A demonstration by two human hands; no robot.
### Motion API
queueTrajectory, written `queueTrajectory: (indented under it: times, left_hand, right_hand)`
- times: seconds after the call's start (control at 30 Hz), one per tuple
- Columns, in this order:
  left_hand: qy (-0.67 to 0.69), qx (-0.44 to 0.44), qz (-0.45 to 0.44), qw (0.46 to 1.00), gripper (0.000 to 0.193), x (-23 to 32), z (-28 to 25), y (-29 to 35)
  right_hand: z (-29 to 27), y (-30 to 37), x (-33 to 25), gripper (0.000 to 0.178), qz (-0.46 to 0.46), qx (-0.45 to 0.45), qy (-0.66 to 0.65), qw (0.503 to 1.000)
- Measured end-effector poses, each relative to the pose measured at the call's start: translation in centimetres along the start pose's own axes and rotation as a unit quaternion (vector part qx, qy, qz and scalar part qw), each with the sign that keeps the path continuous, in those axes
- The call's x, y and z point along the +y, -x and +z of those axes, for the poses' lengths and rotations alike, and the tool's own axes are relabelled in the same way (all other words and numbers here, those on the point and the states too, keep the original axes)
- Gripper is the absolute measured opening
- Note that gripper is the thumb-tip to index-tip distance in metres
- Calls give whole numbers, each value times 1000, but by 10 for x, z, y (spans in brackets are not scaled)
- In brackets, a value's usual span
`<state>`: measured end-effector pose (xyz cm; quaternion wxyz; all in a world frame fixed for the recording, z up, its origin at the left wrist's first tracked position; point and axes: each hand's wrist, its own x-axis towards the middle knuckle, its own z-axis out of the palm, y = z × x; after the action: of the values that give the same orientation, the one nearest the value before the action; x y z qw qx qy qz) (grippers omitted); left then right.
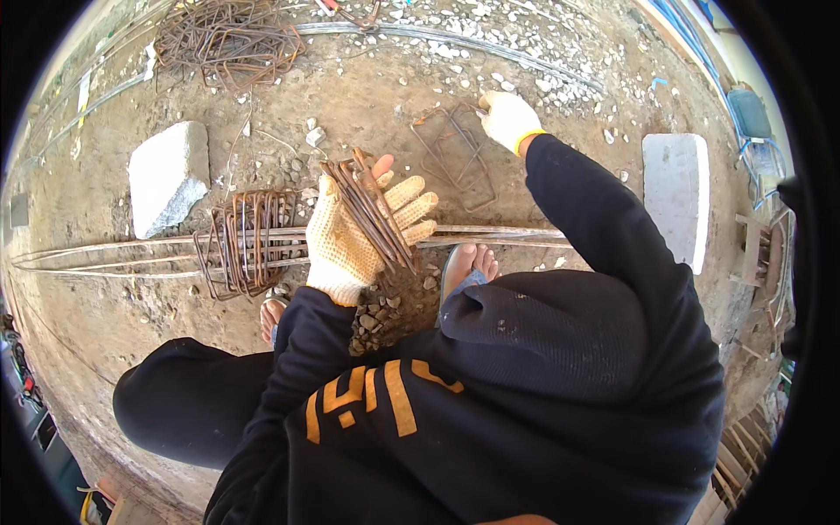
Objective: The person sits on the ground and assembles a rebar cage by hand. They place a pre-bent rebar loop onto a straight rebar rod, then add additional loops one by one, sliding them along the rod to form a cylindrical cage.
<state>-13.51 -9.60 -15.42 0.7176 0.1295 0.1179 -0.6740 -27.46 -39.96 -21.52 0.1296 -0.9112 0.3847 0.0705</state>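
Observation:
Across the palm of my left hand, in a knitted cream glove, lies a bundle of rusty rebar stirrups seen edge-on. The palm faces up and the fingers stretch out beyond the bundle. My right hand, in a similar glove with a yellow cuff, is reached forward with its fingers curled at the corner of loose rectangular rebar stirrups. Those stirrups overlap one another just above or on the dirt. To the left of my left hand, more rusty stirrups stand in a row around long straight bars.
A tangled pile of stirrups lies at the far left, beside long grey bars. A pale stone block sits left, a grey block right. White gravel is scattered ahead. A blue chair stands at far right.

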Motion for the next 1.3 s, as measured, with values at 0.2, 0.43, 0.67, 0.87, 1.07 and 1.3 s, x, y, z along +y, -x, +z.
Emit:
queueTrajectory:
  times: [0.2,0.43,0.67,0.87,1.07,1.3]
  left_hand:
    - [25,-15,11,1000,99,1,2,2]
    - [134,-107,-47,984,106,6,-6,0]
    - [52,-61,-7,997,99,9,-3,3]
    - [56,-25,28,998,100,6,0,0]
    - [-15,61,78,995,103,-3,-4,-7]
    - [51,29,115,992,103,-14,3,-7]
  right_hand:
    - [-98,23,-5,28,-130,-50,-136,981]
    - [-114,72,-29,8,-142,-163,-522,825]
    - [-87,100,-58,9,-153,-162,-521,824]
    - [-90,114,-74,15,-234,-34,-402,884]
    - [-92,131,-84,18,-134,-99,-594,787]
    - [-61,162,-103,26,218,-241,-804,498]
